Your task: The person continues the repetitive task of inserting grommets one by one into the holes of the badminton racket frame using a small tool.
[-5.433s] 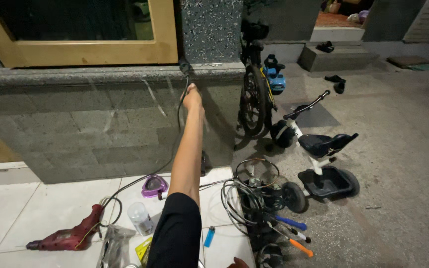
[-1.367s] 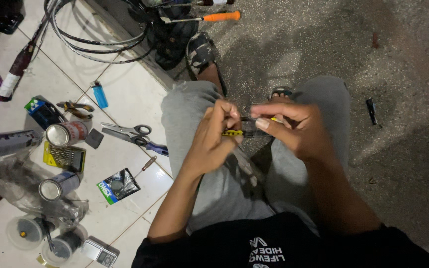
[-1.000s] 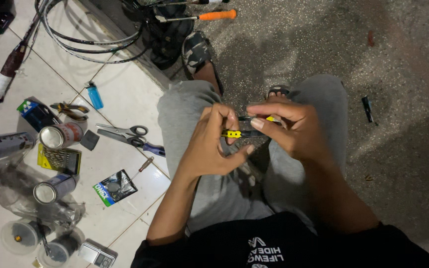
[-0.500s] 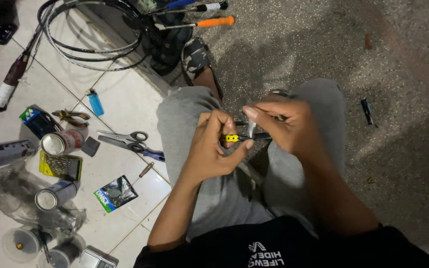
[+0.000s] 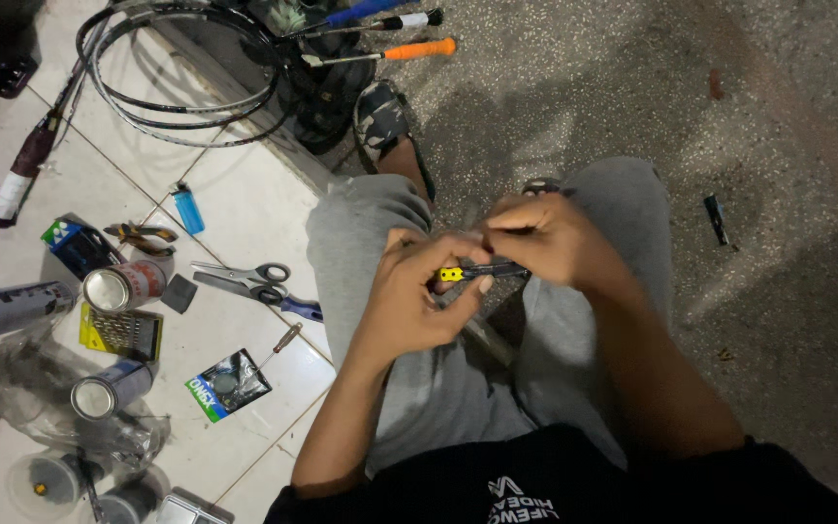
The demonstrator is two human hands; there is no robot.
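Note:
Both of my hands meet over my lap, above grey trousers (image 5: 380,243). My left hand (image 5: 419,296) and my right hand (image 5: 545,238) pinch the same small dark tool with a yellow part (image 5: 472,273), held level between the fingertips. The left fingers close on its yellow end, the right fingers cover its other end. Much of the tool is hidden by the fingers.
On the white tiles to the left lie scissors (image 5: 249,281), a blue lighter (image 5: 187,208), pliers (image 5: 143,234), several cans (image 5: 123,286), small packets (image 5: 227,383) and racket frames (image 5: 181,73). Screwdrivers with an orange handle (image 5: 409,50) lie at the top. Rough concrete lies to the right.
Five seconds ago my arm reached up a stone wall; since then I look down at my lap. Over the last second the hands stay together on the small tool, shifting slightly.

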